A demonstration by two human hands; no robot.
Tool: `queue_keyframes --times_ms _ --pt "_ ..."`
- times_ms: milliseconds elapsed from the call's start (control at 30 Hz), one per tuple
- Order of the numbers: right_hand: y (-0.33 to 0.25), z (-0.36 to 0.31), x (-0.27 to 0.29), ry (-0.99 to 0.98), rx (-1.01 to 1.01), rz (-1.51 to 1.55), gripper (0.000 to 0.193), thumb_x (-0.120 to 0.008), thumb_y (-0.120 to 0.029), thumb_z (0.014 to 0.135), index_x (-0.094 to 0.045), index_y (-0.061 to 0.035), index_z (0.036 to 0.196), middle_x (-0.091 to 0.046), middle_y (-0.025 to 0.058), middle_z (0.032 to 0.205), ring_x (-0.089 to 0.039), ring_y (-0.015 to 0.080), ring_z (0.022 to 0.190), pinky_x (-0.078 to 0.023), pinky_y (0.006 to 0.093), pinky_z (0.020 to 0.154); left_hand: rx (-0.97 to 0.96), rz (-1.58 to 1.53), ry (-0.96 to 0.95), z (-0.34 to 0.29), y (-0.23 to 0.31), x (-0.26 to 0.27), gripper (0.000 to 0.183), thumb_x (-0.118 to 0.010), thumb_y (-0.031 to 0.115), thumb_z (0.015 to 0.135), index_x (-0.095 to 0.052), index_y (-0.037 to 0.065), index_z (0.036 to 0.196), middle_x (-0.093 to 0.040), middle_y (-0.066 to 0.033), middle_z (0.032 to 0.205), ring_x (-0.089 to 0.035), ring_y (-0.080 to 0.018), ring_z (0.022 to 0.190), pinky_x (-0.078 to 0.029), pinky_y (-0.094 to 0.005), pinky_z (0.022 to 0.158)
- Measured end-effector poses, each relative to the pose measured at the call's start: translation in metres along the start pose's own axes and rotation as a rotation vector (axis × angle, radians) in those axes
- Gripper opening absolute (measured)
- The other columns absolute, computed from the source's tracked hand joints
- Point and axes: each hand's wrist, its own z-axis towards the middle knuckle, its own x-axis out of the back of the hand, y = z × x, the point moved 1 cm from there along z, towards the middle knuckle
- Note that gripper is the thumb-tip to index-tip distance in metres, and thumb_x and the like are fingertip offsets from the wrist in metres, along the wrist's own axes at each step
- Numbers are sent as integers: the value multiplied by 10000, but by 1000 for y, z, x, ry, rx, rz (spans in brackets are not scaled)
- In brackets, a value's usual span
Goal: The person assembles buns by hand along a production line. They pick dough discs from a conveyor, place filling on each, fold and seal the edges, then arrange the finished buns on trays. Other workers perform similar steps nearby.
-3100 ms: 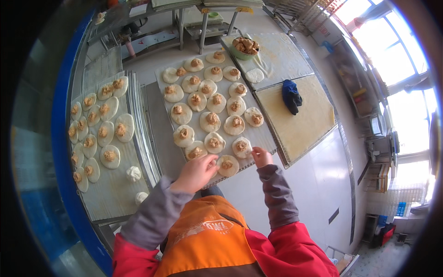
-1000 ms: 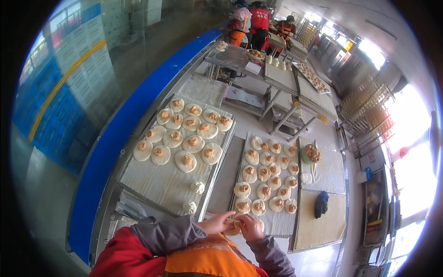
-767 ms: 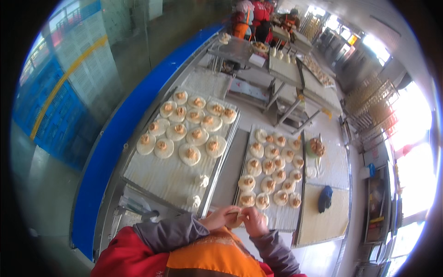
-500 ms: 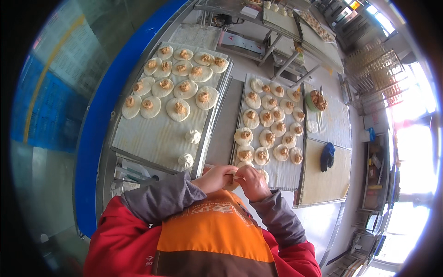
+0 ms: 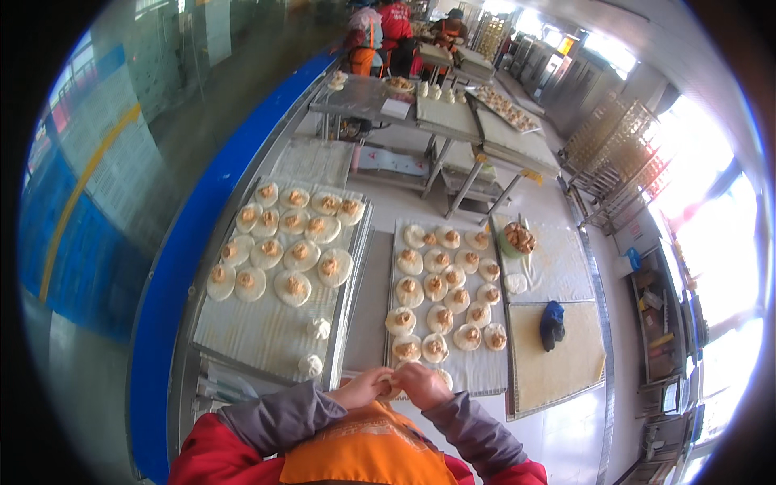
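Observation:
Close in front of my orange apron, my left hand [image 5: 362, 390] and my right hand [image 5: 425, 385] come together with bent fingers around a filled dough bun [image 5: 391, 394]. Most of the bun is hidden behind the fingers. On the left, a cloth-lined tray [image 5: 250, 327] carries several flat dough rounds topped with brown filling, such as one dough round [image 5: 293, 288]. Two pleated, closed buns, an upper bun [image 5: 318, 328] and a lower bun [image 5: 310, 365], sit at its near right corner. Just beyond my hands, a second tray [image 5: 485, 373] holds more filled rounds.
To the right are a green bowl of filling [image 5: 518, 239], a small dough piece [image 5: 516, 283] and a dark blue glove [image 5: 552, 325] on boards. Farther back stand metal tables [image 5: 364, 99], wire racks [image 5: 618, 149] and several people [image 5: 394, 32]. A blue-edged partition [image 5: 194, 218] runs along the left.
The view has tilted up, so the trays and my hands sit lower and people at the back now show. My hands stay pressed together on the bun.

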Motion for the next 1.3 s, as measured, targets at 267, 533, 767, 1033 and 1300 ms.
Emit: queue_keyframes --times_ms 267,533,767,1033,1300 --pt "12 -14 -12 17 -151 58 179 -662 -92 886 -626 -33 1051 -622 146 915 -644 366 844 -532 417 721 107 -111 -255 11 21 5 308 -480 118 1053 -493 36 1349 -573 7 1017 -494 -56 880 -445 -219 797" --pt "13 -6 -2 62 -108 25 175 -663 -81 853 -635 -49 1023 -608 148 916 -620 372 839 -525 434 711 -227 116 -5 7 9 -11 361 -472 64 1043 -440 28 1401 -595 -61 1172 -566 -124 1072 -467 -263 940" --pt "4 -1 5 64 40 -66 195 -651 -68 804 -638 -53 998 -627 124 910 -635 350 827 -531 415 707 42 -312 -271 16 35 -4 281 -477 112 1038 -522 70 1312 -561 30 933 -486 -59 780 -416 -224 676" --pt "-1 5 8 72 20 -252 194 -668 -51 801 -632 -56 992 -601 102 860 -623 321 810 -513 403 717 249 -560 105 7 37 -14 400 -353 391 1093 -546 58 1205 -603 -40 1040 -605 -104 810 -539 -236 699" --pt "3 2 10 107 47 -191 232 -696 -71 773 -645 -76 999 -622 94 893 -638 292 832 -516 396 732 52 -358 113 12 42 -20 412 -397 475 1070 -568 101 1103 -576 -6 917 -510 -66 675 -439 -204 573"
